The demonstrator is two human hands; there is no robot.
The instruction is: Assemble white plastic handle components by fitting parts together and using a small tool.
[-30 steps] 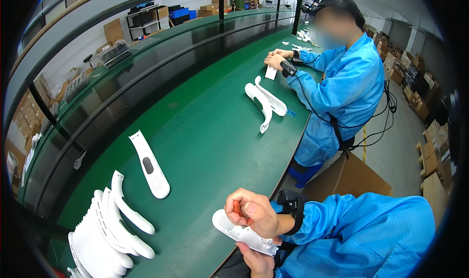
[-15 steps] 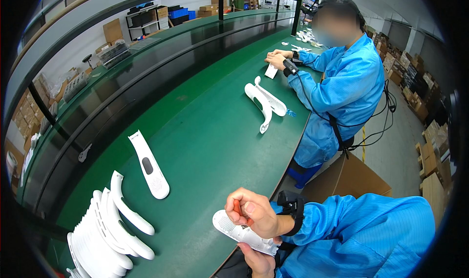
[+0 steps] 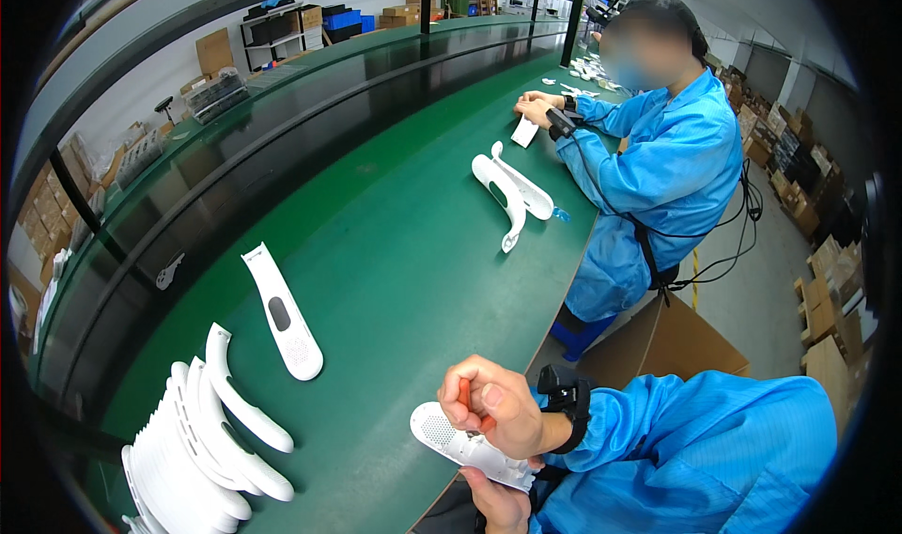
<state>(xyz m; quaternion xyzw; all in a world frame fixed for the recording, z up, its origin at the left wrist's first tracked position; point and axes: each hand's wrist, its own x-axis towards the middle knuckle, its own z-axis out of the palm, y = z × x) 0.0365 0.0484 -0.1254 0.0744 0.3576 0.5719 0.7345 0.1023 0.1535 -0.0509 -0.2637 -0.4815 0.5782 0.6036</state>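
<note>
My right hand [image 3: 493,404], the upper one, is closed around an orange-red tool handle [image 3: 463,393]. Fingers hide most of this tool, and its working end does not show. Below it, my left hand [image 3: 500,501] grips the lower end of a long white plastic shell [image 3: 442,431] at the bench's near edge. The shell lies with its hollow inner side up, and its rounded end has a grid of small holes. My right hand rests over the shell's middle and covers part of it.
A white shell with a dark oval window [image 3: 282,314] lies on the green bench [image 3: 395,299]. Curved white shells [image 3: 188,449] are stacked at lower left. Further along, two white parts [image 3: 512,196] lie near a co-worker [image 3: 648,168] holding a white piece. A cardboard box [image 3: 658,341] stands beside the bench.
The view has shifted slightly, so the bench parts sit a little further left. My hands keep nearly the same hold. The co-worker's hands have moved slightly with the white piece.
</note>
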